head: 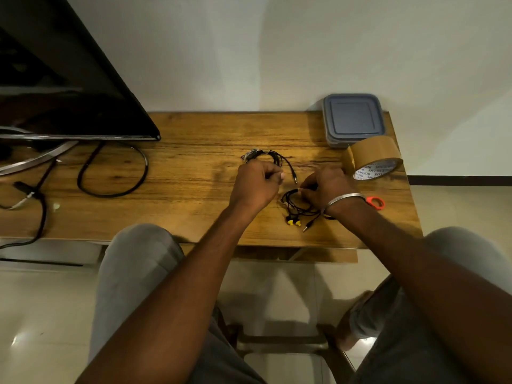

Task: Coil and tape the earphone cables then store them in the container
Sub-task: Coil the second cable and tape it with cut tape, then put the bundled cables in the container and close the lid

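Observation:
Two black earphone cables lie on the wooden table (180, 189). The far earphone cable (273, 157) curls beyond my left hand (256, 187), whose fingers are closed on part of it; its jack hangs free between my hands. The near earphone cable (297, 209), with yellow ear tips, lies tangled under my right hand (325, 187), whose fingers pinch its upper loop. A roll of brown tape (371, 157) stands just right of my right hand. The grey lidded container (353, 119) sits shut at the table's far right corner.
A black TV screen (69, 87) on a metal stand fills the left, with thick black power cables (113, 173) looped on the table below it. An orange scissors handle (375, 203) shows behind my right wrist. My knees lie under the table's front edge.

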